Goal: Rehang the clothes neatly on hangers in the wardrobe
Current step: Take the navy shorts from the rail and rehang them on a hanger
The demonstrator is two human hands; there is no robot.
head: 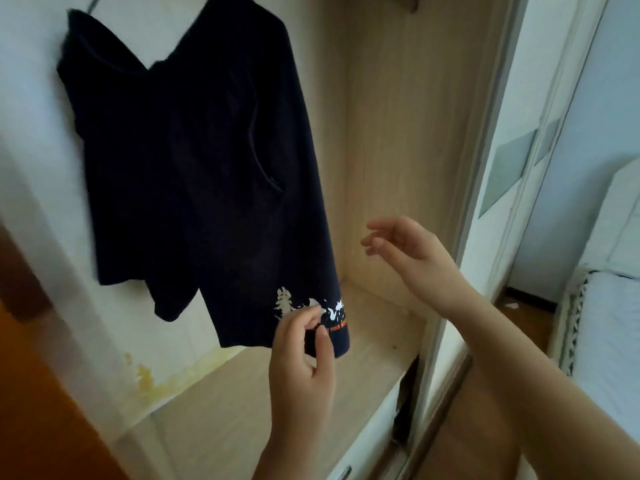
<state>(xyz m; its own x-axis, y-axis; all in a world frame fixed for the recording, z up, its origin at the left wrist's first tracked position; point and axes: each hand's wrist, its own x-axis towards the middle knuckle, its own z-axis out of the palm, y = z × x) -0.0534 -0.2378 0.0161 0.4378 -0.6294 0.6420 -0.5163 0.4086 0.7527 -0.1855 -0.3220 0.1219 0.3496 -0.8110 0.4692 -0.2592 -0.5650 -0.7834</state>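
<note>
A dark navy garment (194, 161) hangs inside the wardrobe from a hanger whose thin hook (92, 2) shows at the top left. A white and orange print (311, 308) runs along its lower hem. My left hand (304, 355) pinches that hem at the printed corner between thumb and fingers. My right hand (405, 251) hovers to the right of the garment, fingers spread and loosely curled, touching nothing.
The wardrobe has a light wooden back and side wall (398, 140) and a wooden shelf (263, 403) below the garment. A sliding door frame (485, 168) stands at the right. A white bed (609, 306) lies beyond it. A brown panel (41, 393) is at the lower left.
</note>
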